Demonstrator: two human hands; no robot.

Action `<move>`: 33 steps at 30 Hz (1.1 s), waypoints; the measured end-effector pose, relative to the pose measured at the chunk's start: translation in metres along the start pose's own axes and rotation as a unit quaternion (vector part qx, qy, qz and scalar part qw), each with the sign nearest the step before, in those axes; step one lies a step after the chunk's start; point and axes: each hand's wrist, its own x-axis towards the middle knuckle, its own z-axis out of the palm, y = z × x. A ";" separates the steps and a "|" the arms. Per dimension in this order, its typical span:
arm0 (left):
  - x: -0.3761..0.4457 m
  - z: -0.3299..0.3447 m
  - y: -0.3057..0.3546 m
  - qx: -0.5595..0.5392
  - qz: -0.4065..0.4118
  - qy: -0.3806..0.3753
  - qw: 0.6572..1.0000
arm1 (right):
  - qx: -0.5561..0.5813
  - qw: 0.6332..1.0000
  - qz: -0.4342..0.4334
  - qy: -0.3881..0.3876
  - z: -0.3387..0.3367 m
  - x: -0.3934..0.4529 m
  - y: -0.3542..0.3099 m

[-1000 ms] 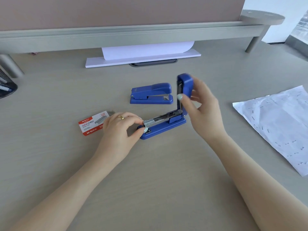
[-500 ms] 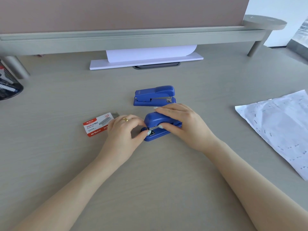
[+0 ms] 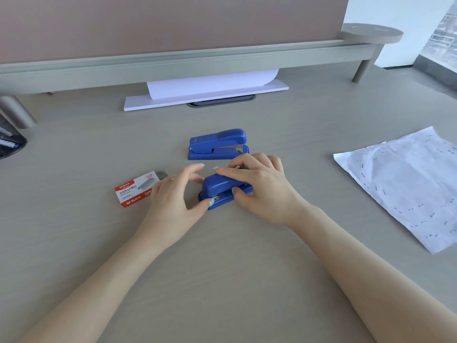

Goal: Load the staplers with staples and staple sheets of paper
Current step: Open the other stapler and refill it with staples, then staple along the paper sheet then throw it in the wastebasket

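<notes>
A blue stapler [image 3: 217, 188] lies closed on the desk in the middle, its metal nose toward me. My right hand [image 3: 259, 186] covers its top and grips its side with the thumb. My left hand [image 3: 173, 196] rests beside its front, thumb tip touching the nose, the other fingers spread apart above it. A second blue stapler [image 3: 217, 144] sits closed just behind. A red and white staple box [image 3: 134, 189] lies to the left, partly open, and my left hand overlaps its right end. A stapled white sheet [image 3: 405, 184] lies at the right.
A white stack of paper [image 3: 205, 95] sits under the raised grey shelf [image 3: 173, 63] at the back. A black mesh holder [image 3: 10, 142] stands at the far left edge. A shelf leg [image 3: 363, 70] stands at the back right.
The near stapler's lid stood upright a second ago; my right hand has swung it down shut. My left hand's fingers have lifted off the magazine and spread.
</notes>
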 end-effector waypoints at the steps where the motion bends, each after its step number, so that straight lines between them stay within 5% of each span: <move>1: -0.001 0.000 0.001 0.008 0.020 -0.014 1.000 | 0.011 1.000 0.007 -0.001 0.001 -0.001 -0.001; 7: -0.006 0.002 0.003 -0.011 0.055 -0.046 0.997 | 0.020 0.999 0.028 0.021 -0.005 -0.008 0.001; 12: -0.013 0.011 0.016 0.060 0.181 -0.095 0.977 | -0.001 0.984 0.169 0.047 -0.029 -0.023 0.030; 16: 0.013 0.032 0.037 0.104 0.318 -0.059 0.940 | -0.064 0.941 0.298 0.145 -0.056 -0.046 0.060; 22: 0.040 0.069 0.084 0.202 0.439 -0.084 0.871 | -0.120 0.874 0.471 0.016 -0.083 -0.105 0.100; 24: 0.046 0.077 0.095 0.202 0.428 -0.103 0.875 | -0.103 0.878 0.466 0.036 -0.091 -0.114 0.099; 27: 0.053 0.087 0.099 0.132 0.313 -0.121 0.933 | -0.096 0.901 0.416 0.075 -0.096 -0.120 0.090; 33: 0.072 0.097 0.088 0.112 0.151 -0.033 0.982 | -0.140 0.935 0.309 0.104 -0.084 -0.132 0.078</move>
